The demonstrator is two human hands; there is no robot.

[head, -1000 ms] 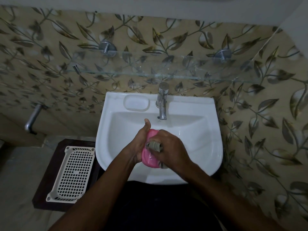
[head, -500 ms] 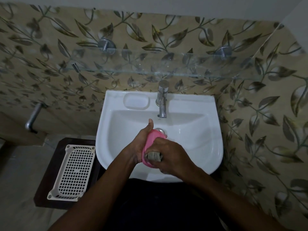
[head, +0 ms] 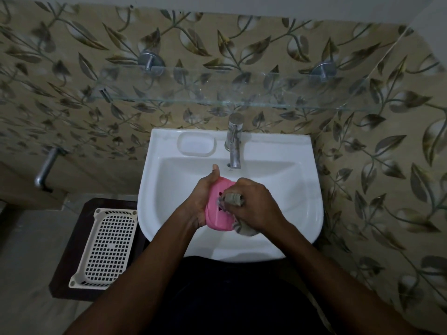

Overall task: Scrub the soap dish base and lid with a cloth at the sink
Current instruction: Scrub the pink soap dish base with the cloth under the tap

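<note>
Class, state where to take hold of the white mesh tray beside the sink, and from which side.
Likely the white mesh tray by its raised rim on the left side, from above: it lies flat on the stool, and its right side sits close to the sink.

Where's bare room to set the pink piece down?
Free: the white sink ledge right of the chrome tap, the moulded recess left of it, the glass shelf above, the white mesh basket. Crowded: mid-basin, where the left hand grips the pink plastic soap dish piece and the right hand holds the grey cloth against it.
</note>
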